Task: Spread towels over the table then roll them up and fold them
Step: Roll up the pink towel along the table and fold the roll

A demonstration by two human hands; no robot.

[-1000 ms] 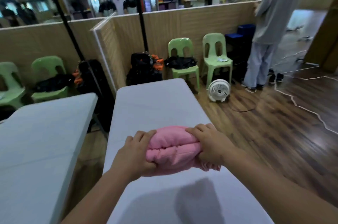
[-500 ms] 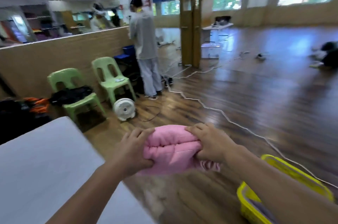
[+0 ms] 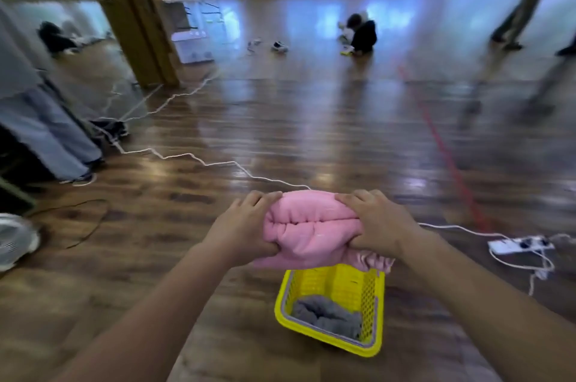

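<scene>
Both hands, left [image 3: 240, 230] and right [image 3: 378, 224], have their grip clamped on the rolled, folded pink towel [image 3: 308, 227], ready for lowering toward six o'clock into the yellow plastic basket [image 3: 330, 342].

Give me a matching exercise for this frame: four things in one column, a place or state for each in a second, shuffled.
1. pink towel
2. grey towel
3. yellow basket
4. power strip

A. lying inside the basket
B. on the floor at right, cables plugged in
C. rolled, gripped at both ends by left hand and right hand
D. standing on the floor below the hands

Pairs: 1-C, 2-A, 3-D, 4-B
</scene>
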